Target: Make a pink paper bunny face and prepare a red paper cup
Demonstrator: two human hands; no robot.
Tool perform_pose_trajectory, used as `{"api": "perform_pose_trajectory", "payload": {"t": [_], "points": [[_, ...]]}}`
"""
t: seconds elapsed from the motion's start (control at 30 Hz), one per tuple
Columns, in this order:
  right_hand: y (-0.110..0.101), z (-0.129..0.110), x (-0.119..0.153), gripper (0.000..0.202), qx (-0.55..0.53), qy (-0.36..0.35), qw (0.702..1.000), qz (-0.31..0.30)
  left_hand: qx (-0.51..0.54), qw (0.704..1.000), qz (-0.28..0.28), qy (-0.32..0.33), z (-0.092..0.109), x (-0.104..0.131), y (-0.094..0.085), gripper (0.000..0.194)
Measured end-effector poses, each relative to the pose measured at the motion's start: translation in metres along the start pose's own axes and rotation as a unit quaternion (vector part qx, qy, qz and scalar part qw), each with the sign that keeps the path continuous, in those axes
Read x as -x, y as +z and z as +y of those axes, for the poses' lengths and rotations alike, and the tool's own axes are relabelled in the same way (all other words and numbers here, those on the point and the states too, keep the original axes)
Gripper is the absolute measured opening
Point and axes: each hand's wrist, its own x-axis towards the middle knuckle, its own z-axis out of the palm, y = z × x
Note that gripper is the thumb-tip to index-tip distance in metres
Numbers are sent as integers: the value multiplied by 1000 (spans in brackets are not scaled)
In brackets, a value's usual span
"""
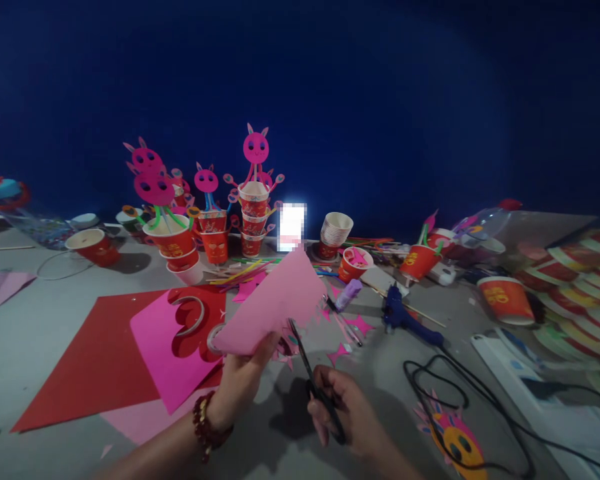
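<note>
My left hand (250, 373) grips a light pink paper sheet (275, 300) by its lower edge, holding it tilted above the table. The sheet's right edge is cut ragged. My right hand (343, 407) is closed around the handles of black scissors (305, 357), whose blades point up and left at the sheet's lower edge by my left fingers. Whether the blades are parted is hard to make out. Below the sheet, partly hidden, lie small paper pieces. To the left, a bright pink sheet (175, 360) with rounded cut-outs rests on a red sheet (95, 353).
Paper cups with pink paper figures (255, 148) stand along the back. Pink scraps (361, 325), a purple glue stick (349, 295) and a blue glue gun (413, 320) lie right of centre. Its black cable (440, 373) loops near an orange paper figure (460, 447). A white power strip (525, 400) sits right.
</note>
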Motion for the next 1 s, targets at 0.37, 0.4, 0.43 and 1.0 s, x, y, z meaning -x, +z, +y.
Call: {"api": "perform_pose_trajectory", "payload": {"t": [0.37,0.4,0.43,1.0], "points": [[-27,-25,19,67,72,50,996,-1,60,997,4,-43,11,-3,5,27],[-32,-28,22,66,85,62,994,-8,77,995,8,-55,13,-3,6,27],[-37,-29,24,66,96,75,992,-15,92,993,8,-67,15,-4,7,26],[-56,-39,11,58,144,141,966,-163,-2,978,-186,-96,32,-9,3,28]]}}
